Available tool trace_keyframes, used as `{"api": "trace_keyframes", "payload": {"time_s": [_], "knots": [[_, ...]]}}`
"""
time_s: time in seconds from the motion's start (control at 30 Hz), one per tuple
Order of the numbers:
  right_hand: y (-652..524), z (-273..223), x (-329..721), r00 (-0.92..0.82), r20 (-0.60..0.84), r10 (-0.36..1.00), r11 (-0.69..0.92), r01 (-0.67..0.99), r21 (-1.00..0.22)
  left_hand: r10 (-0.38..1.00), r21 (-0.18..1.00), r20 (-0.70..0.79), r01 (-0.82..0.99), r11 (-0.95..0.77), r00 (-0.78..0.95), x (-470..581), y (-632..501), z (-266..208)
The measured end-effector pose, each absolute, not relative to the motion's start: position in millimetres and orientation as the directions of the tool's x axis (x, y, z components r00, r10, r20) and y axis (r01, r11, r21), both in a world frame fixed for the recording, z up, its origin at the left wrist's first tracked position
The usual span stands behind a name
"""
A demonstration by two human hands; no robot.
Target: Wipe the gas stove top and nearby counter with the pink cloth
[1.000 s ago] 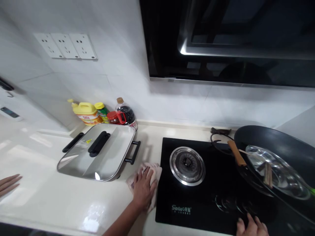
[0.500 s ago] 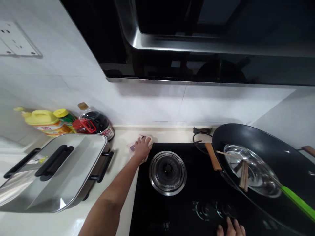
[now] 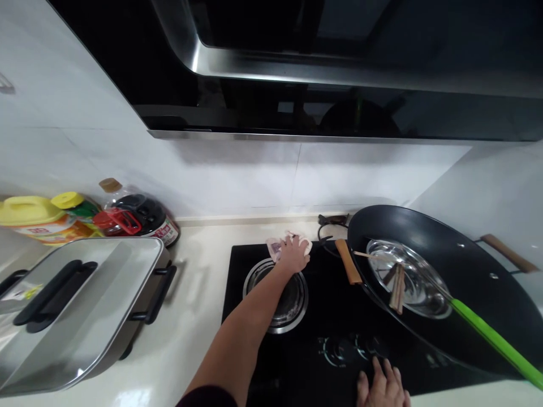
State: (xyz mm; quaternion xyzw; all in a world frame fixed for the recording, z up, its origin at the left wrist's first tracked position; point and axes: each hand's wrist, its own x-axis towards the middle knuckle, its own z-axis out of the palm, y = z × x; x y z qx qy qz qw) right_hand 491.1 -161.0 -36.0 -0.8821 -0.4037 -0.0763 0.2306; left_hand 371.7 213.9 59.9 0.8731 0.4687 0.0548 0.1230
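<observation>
My left hand (image 3: 293, 255) presses a crumpled, pale pink cloth (image 3: 275, 247) onto the back edge of the black gas stove (image 3: 292, 367), just behind the burner (image 3: 303, 302). Its fingers are curled over the cloth, and my forearm crosses in front of part of the burner. Near the front of the stove, my right hand (image 3: 380, 387) rests with fingers apart beside the control knobs (image 3: 339, 349), holding nothing.
A large black wok (image 3: 470, 265) with wooden handles sits on the right, holding a metal strainer (image 3: 424, 282) with a green handle (image 3: 492, 336). At left stand a lidded electric pan (image 3: 106, 294) and several bottles (image 3: 144, 212). The range hood (image 3: 297, 102) overhangs the back.
My left hand has moved the cloth rightward from the counter beside the stove to behind the burner. My right hand stays by the knobs. The view has turned slightly right.
</observation>
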Motion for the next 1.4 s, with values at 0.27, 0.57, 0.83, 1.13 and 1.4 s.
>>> {"api": "trace_keyframes", "payload": {"time_s": [0.27,0.57,0.83,1.13,1.4], "knots": [[-157.5,-25.5,483.8,0.632,0.36,0.687,-0.561,0.775,-0.29,0.639,0.35,-0.075,0.62,-0.702,0.766,407.3,148.4,54.5],[-156.5,-28.1,485.0,0.628,0.335,0.702,-0.56,0.778,-0.286,0.479,0.438,-0.069,0.458,-0.774,0.875,416.3,102.9,60.6],[-154.8,-24.8,486.4,0.611,0.36,0.705,-0.562,0.791,-0.243,0.434,0.54,0.005,0.363,-0.76,0.901,457.5,79.9,65.2],[-152.7,-27.6,485.4,0.625,0.367,0.69,-0.583,0.779,-0.23,0.47,0.529,0.067,0.368,-0.765,0.88,383.1,59.8,65.4],[-154.8,-27.1,486.1,0.626,0.369,0.687,-0.576,0.779,-0.248,0.633,0.566,0.087,0.484,-0.667,0.769,266.0,-17.5,63.0]]}}
